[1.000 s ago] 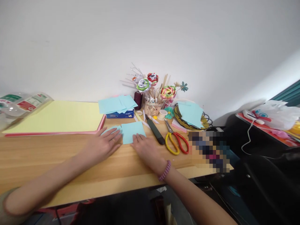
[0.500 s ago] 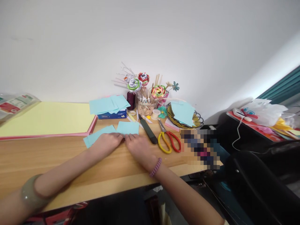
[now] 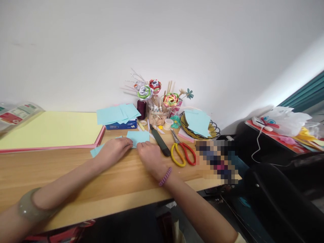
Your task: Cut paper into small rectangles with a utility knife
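Blue paper square (image 3: pixel 139 135) flat on the desk (image 3: pixel 113 189), with left hand (image 3: pixel 116 148) and right hand (image 3: pixel 150 155) at its near edge. Both curled mostly closed, tbh can't tell if actually pinching it.

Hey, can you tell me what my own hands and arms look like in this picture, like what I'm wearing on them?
Both hands are gloveless. Your left hand belongs to a bare forearm with a smooth, glossy grey-green bangle. Above your right hand is a purple coiled wristband; a pale cream sleeve edge shows farther up that arm.
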The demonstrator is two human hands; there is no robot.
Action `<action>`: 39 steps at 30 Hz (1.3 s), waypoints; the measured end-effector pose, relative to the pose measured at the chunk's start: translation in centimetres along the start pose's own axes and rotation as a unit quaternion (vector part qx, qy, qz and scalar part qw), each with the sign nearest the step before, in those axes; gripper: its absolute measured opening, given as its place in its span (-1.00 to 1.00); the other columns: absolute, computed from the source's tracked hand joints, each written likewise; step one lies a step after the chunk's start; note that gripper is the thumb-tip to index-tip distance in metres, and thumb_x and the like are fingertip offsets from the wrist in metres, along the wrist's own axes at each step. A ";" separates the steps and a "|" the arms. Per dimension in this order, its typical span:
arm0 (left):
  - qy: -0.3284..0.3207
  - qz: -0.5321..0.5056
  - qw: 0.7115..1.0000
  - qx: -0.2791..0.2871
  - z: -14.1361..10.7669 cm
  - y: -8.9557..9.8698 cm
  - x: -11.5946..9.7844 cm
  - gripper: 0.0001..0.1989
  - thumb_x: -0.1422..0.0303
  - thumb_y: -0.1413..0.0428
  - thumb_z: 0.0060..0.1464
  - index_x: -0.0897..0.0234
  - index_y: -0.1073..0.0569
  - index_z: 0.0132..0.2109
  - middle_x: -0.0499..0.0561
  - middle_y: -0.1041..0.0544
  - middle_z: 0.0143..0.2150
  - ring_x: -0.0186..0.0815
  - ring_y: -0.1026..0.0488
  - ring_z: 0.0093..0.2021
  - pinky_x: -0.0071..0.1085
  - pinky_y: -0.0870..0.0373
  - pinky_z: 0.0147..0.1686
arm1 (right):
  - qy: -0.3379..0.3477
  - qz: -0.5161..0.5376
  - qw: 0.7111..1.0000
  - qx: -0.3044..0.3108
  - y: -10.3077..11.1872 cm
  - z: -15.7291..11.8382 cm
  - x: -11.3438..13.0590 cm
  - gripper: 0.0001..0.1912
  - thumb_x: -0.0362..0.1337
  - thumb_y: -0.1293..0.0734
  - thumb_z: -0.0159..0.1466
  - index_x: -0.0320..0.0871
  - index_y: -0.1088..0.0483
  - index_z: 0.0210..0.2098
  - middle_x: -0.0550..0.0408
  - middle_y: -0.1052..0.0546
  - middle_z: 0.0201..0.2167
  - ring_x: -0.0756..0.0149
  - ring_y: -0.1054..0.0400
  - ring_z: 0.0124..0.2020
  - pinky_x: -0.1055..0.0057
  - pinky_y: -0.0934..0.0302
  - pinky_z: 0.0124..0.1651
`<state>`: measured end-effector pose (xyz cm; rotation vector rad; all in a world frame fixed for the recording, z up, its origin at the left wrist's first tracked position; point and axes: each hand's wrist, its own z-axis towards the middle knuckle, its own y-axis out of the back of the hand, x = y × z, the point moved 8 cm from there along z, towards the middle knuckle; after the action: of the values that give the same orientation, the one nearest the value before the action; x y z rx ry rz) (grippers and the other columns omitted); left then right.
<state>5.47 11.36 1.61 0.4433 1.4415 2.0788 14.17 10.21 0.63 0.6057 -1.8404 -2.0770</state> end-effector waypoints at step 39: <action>0.274 -0.166 0.938 -0.131 -12.6 2.3 -2.2 -0.79 0.26 0.06 0.21 0.25 -0.32 -0.08 -0.08 -0.51 -0.51 -0.31 -0.49 -0.56 -0.46 -0.40 -0.56 | -0.169 0.282 0.916 -0.230 0.6 -10.1 0.9 -0.65 -0.19 -0.18 0.27 -0.21 -0.28 -0.01 0.15 -0.53 -0.50 0.35 -0.44 -0.55 0.47 -0.32 -0.52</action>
<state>-0.46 0.04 -0.73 -0.4956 1.3703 2.1503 18.40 1.01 0.18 -0.3860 -1.3542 -2.1517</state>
